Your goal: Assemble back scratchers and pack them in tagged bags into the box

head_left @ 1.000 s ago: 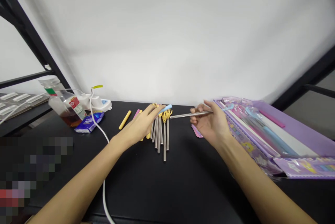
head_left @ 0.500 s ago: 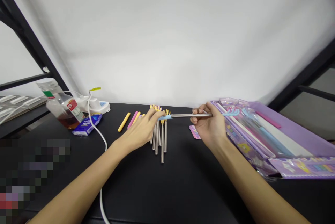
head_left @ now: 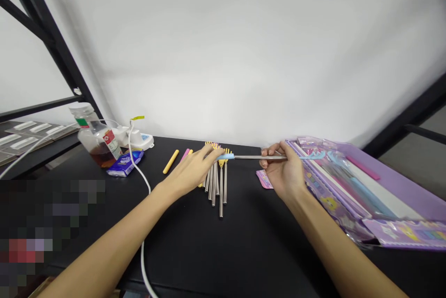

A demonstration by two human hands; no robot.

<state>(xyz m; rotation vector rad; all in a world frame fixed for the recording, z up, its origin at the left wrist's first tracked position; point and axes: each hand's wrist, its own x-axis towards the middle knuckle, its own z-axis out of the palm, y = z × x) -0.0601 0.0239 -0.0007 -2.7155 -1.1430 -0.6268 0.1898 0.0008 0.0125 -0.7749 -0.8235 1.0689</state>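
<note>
Between my hands a back scratcher with a metal rod (head_left: 249, 157) is held level above the table. My left hand (head_left: 190, 170) is closed around its light blue handle sleeve (head_left: 228, 156), most of which the fingers hide. My right hand (head_left: 287, 170) grips the rod near its blue claw head (head_left: 315, 155), which sticks out to the right. Below and behind my left hand lie several back scratchers (head_left: 220, 191) with yellow claws and bare metal rods. A yellow handle sleeve (head_left: 171, 162) and a pink one (head_left: 184, 154) rest left of them, the pink partly covered.
On the right stands a purple box (head_left: 393, 177) with wrapped back scratchers inside. A small pink packet (head_left: 265, 179) lies near my right hand. To the left are a bottle of brown liquid (head_left: 101, 142), a blue packet (head_left: 125, 163), a power strip (head_left: 141, 140) and a white cable (head_left: 143, 261).
The blue sleeve and the rod meet in line now; earlier they sat slightly offset at the joint. The whole view has shifted a little. Both hands keep their grip.
</note>
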